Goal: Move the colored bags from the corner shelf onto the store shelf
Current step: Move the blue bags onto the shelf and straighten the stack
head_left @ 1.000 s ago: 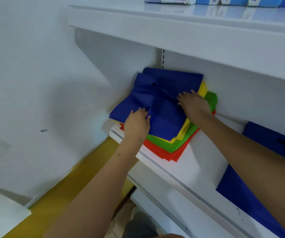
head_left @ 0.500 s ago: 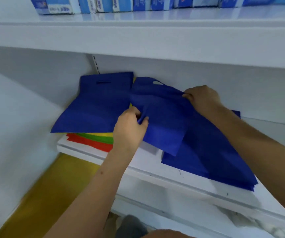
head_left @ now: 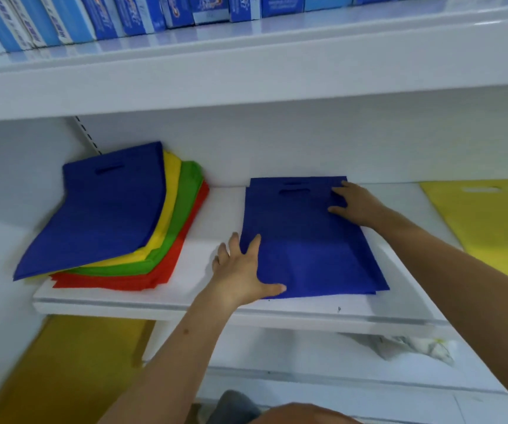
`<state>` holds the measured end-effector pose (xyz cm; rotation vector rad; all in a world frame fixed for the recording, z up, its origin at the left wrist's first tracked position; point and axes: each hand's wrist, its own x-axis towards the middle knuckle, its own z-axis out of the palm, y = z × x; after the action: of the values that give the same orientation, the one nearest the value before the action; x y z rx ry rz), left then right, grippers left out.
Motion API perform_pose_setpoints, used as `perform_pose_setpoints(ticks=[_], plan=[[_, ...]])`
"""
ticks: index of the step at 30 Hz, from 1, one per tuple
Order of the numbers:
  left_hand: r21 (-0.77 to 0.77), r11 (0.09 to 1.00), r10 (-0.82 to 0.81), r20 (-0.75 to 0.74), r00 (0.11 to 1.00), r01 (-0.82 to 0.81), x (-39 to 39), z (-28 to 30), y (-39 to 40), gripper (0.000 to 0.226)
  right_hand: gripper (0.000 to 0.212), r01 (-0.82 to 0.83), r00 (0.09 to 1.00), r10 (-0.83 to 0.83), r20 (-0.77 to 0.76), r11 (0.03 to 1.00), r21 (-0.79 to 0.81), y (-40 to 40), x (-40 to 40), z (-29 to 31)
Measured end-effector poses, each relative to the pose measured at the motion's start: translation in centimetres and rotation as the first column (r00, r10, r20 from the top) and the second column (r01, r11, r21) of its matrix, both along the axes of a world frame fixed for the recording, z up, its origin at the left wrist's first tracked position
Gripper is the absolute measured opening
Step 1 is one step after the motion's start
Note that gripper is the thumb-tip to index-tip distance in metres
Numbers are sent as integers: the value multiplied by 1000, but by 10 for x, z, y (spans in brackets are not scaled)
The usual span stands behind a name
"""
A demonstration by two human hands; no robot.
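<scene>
Blue non-woven handle bags (head_left: 311,240) lie flat on the white store shelf (head_left: 216,221), long axis front to back, under both spread hands: left hand (head_left: 240,270) at the near-left corner, right hand (head_left: 357,203) by the handle slot. The corner stack (head_left: 109,215), four colours, sits leftward, nearer the left hand.

This is a shop. White retail shelving (head_left: 246,310) runs along the wall, with a slotted upright (head_left: 89,136) at the back. The upper shelf (head_left: 246,87) carries a row of blue boxed toothpaste (head_left: 118,16), and flat non-woven carrier bags (head_left: 142,228) lie stacked by colour below.
</scene>
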<state>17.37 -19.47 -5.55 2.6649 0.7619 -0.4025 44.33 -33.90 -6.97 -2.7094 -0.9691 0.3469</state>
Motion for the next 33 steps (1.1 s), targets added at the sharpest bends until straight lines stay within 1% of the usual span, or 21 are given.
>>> perform_pose_setpoints(ticks=[1,3,5,8,12,15,17,19,22,25,27,28,29,30,31,33], plan=[[-31,999,-11,-11,1000,11,-1,-2,1,121,71,23,1000,-23,-7,999,38,0,4,-5],[-77,996,-53,-21,998,52,-4,-3,3,125,70,63,998,-62,-6,996,59,1,8,-10],[-100,992,-83,-6,997,82,-5,-3,3,125,61,117,992,-118,34,993,31,5,9,-12],[-129,988,-79,54,995,85,-1,-1,3,117,47,199,977,-198,82,980,2,10,6,-11],[-170,983,-36,161,986,64,3,1,13,103,34,219,974,-220,46,975,22,19,0,-5],[-188,980,-36,149,988,64,5,1,17,104,25,247,969,-247,18,969,22,21,-4,-1],[-190,979,-52,137,989,77,5,0,17,108,25,253,966,-250,63,967,-42,25,-10,5],[-177,979,-78,121,990,99,4,2,17,118,40,219,967,-207,149,973,-71,36,-20,14],[-154,982,-96,111,989,113,-3,10,24,130,59,64,982,-74,177,996,61,67,-42,30],[-163,981,-77,161,984,103,-16,19,44,133,66,-99,975,64,214,983,155,106,-64,40],[-180,981,-30,248,968,76,-29,28,60,128,68,-198,960,149,236,960,199,134,-79,45],[-191,980,13,326,945,53,-36,32,69,120,68,-246,950,193,246,946,209,149,-87,46],[-197,980,72,423,903,13,-43,36,79,108,68,-295,936,238,259,932,211,164,-95,47],[-193,980,145,528,837,-48,-52,38,90,93,68,-344,919,284,273,916,208,180,-103,47],[-185,974,220,621,752,-131,-62,40,103,78,68,-392,901,329,283,896,208,197,-111,48],[-163,935,327,739,589,-314,-84,41,130,56,70,-479,862,410,297,851,215,231,-128,48]])
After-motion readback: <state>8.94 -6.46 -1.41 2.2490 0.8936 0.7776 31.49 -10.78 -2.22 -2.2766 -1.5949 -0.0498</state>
